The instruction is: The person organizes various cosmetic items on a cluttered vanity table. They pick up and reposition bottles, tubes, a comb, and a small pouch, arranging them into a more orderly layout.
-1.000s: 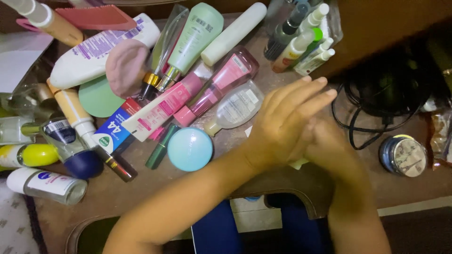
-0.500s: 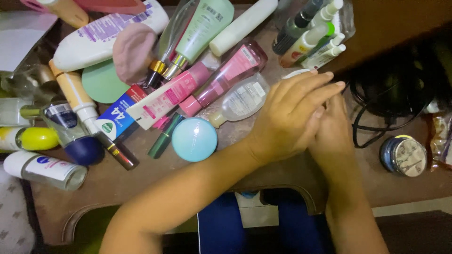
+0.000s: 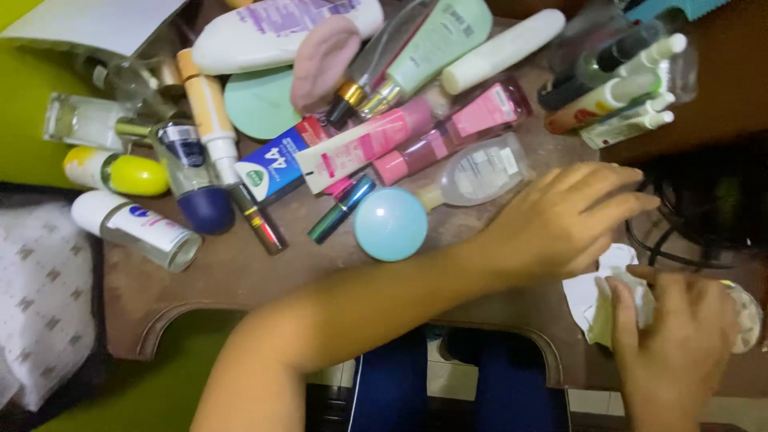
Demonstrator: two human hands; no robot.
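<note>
Right hand [image 3: 668, 336]: fingers curled, clamped on crumpled white tissue [image 3: 600, 300], tissue partly under fingertips. Left hand [image 3: 572, 216]: fingers together, flat, empty, just above tissue. Judged step: wiping hands; next calls for left palm meeting tissue.

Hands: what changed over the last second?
The two hands have parted. The right hand dropped toward the table edge and now grips a crumpled white tissue; the left hand lies flat above it, fingers spread, holding nothing. The camera view shifted too. The round blue jar and surrounding bottles lie in the same arrangement.
</note>
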